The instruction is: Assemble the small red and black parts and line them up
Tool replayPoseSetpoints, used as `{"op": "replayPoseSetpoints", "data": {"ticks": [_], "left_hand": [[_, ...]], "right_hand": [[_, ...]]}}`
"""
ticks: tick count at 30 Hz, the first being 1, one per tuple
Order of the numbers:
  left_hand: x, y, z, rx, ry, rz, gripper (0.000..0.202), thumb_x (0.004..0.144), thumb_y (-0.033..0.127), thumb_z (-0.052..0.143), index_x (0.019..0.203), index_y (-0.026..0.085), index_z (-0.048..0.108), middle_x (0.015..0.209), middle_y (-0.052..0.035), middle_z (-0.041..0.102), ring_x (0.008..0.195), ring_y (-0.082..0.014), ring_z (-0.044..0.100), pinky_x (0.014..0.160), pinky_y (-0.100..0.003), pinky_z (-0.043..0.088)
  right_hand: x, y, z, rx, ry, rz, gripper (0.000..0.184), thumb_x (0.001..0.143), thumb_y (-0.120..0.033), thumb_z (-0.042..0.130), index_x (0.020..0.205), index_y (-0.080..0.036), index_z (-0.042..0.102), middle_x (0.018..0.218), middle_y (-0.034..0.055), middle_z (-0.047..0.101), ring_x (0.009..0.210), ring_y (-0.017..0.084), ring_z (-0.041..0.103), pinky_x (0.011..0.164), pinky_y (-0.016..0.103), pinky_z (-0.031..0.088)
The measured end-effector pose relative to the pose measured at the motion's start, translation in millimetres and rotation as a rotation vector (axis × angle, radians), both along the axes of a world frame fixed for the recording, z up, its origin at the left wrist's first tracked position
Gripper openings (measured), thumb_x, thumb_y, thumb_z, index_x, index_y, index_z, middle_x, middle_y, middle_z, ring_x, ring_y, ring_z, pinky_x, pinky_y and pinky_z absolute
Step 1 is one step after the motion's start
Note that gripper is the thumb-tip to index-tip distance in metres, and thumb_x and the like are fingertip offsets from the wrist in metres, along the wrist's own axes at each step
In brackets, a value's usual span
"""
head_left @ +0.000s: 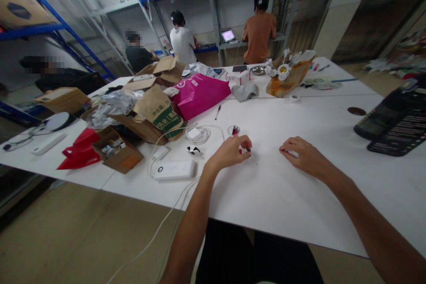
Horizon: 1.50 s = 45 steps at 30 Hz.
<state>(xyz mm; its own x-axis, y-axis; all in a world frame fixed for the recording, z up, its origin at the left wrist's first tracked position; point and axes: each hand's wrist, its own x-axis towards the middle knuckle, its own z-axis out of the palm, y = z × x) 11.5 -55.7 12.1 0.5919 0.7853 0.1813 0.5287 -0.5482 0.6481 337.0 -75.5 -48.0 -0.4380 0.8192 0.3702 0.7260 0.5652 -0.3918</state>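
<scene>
On my feed, the front edge of the white table (pixel 266 202) runs nearest, with bare surface between my two hands. My left hand (pixel 233 150) curls nearly closed around a dark speck (pixel 249 150); I can't tell whether it is gripped. My right hand (pixel 304 156) has its fingertips bunched, and I can't tell what they hold. Well left, an open cardboard box (pixel 124 161) contains small white parts. Just past my left hand sits a round dish (pixel 229 131) with red and black pieces inside. Farther back, a magenta bag (pixel 203 93) bulges beside cartons.
</scene>
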Motion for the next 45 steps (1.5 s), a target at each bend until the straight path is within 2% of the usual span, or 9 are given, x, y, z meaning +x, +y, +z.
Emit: {"op": "replayPoseSetpoints", "data": {"ticks": [6, 12, 19, 32, 45], "left_hand": [[-8.1, 1.0, 0.6, -0.017, 0.007, -0.005, 0.012, 0.087, 0.014, 0.072, 0.098, 0.019, 0.071, 0.093, -0.0035, 0.075, 0.085, -0.0178, 0.069, 0.081, -0.031, 0.053], [-6.7, 1.2, -1.5, -0.036, 0.006, -0.067, 0.015, 0.086, 0.01, 0.071, 0.099, 0.018, 0.074, 0.095, -0.0047, 0.076, 0.084, -0.017, 0.067, 0.085, -0.032, 0.054], [-7.8, 1.5, -3.3, -0.049, 0.015, -0.078, 0.018, 0.084, 0.006, 0.068, 0.096, 0.017, 0.075, 0.093, -0.0047, 0.076, 0.082, -0.0167, 0.067, 0.082, -0.031, 0.053], [-7.6, 0.8, -3.8, -0.029, 0.054, -0.071, 0.019, 0.083, 0.005, 0.068, 0.098, 0.017, 0.074, 0.097, -0.0054, 0.076, 0.084, -0.0174, 0.067, 0.086, -0.032, 0.053], [-3.9, -0.8, -4.7, -0.058, 0.093, -0.078, 0.024, 0.084, 0.001, 0.066, 0.1, 0.017, 0.072, 0.101, -0.0052, 0.077, 0.088, -0.0175, 0.068, 0.087, -0.031, 0.055]], "right_hand": [[3.0, -0.1, 0.6, -0.006, -0.021, 0.006, 0.017, 0.099, -0.027, 0.057, 0.098, -0.023, 0.074, 0.103, 0.0105, 0.074, 0.099, 0.029, 0.068, 0.094, 0.048, 0.056], [5.3, 0.2, 3.8, -0.05, -0.033, -0.025, 0.012, 0.095, -0.029, 0.059, 0.093, -0.023, 0.069, 0.097, 0.0088, 0.073, 0.089, 0.026, 0.067, 0.084, 0.043, 0.055], [14.0, 1.6, 4.1, -0.099, -0.035, -0.046, 0.012, 0.093, -0.032, 0.059, 0.091, -0.023, 0.068, 0.094, 0.0079, 0.073, 0.083, 0.023, 0.067, 0.08, 0.04, 0.053], [19.3, 2.2, -2.4, -0.116, -0.021, -0.058, 0.013, 0.091, -0.032, 0.061, 0.096, -0.023, 0.069, 0.099, 0.008, 0.074, 0.087, 0.024, 0.069, 0.082, 0.04, 0.054], [19.3, 2.4, 0.7, -0.156, -0.033, -0.064, 0.013, 0.091, -0.034, 0.061, 0.097, -0.024, 0.067, 0.101, 0.0094, 0.074, 0.091, 0.026, 0.07, 0.086, 0.043, 0.055]]}}
